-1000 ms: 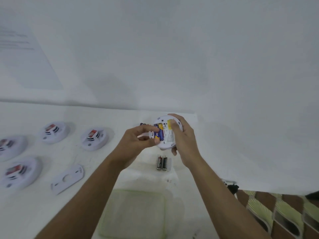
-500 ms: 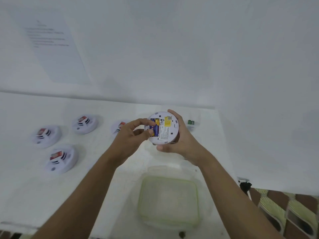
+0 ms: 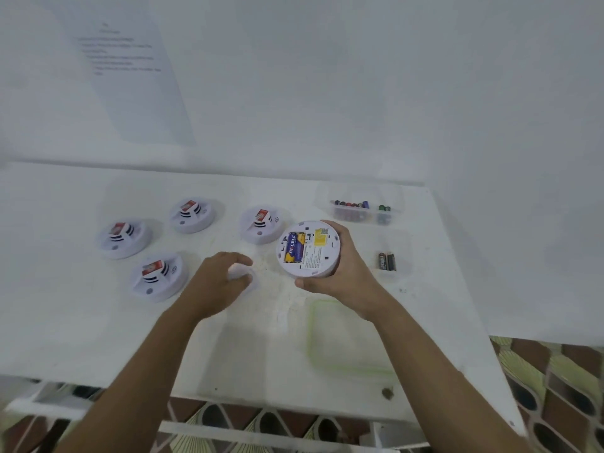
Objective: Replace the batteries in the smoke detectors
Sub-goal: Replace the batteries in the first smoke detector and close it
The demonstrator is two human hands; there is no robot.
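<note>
Detector [image 3: 309, 253] is held back-up above the worktop [image 3: 81, 322], with the right hand [image 3: 340, 273] grip clamped round its rim. Left hand [image 3: 215, 286] grip pinches the white cover plate [image 3: 250, 284] lying on the worktop.

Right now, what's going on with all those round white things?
A person is swapping batteries. Their right hand holds one smoke detector upside down, a battery showing in its open back. Their left hand pinches a white cover plate on the table. Four other detectors lie nearby.
</note>
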